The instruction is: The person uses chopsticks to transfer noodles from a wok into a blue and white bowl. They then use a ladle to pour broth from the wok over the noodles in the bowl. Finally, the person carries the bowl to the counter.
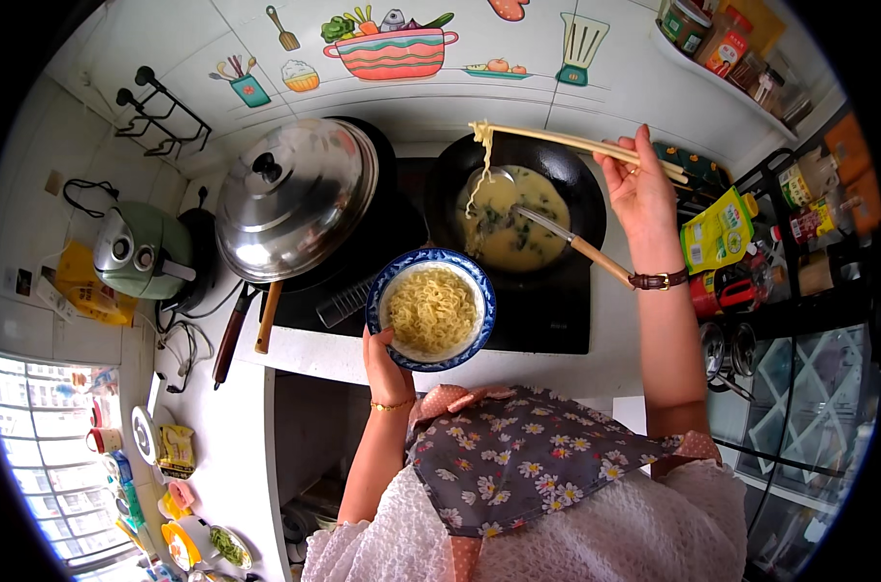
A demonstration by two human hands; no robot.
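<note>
My left hand [388,364] grips the near left rim of a blue-and-white bowl [490,305] filled with noodles [433,311]. My right hand [640,178] holds a pair of wooden chopsticks [557,140]. From their tips, a few noodles [486,156] hang over a black wok [592,193]. Cloudy soup with dark green leaves [531,244] fills the wok's bottom. A ladle [602,262] with a wooden handle rests in the soup, its handle passing close to my right wrist. The bowl is in front of the wok, over the near edge of the black cooktop [535,320].
Left of the wok, a domed steel lid [302,204] covers another pan, whose handles [233,338] jut over the counter's front. A green air fryer [146,251] and cables [186,356] sit further left. Seasoning pouches and bottles [721,233] crowd the right side, below a wall shelf [731,84].
</note>
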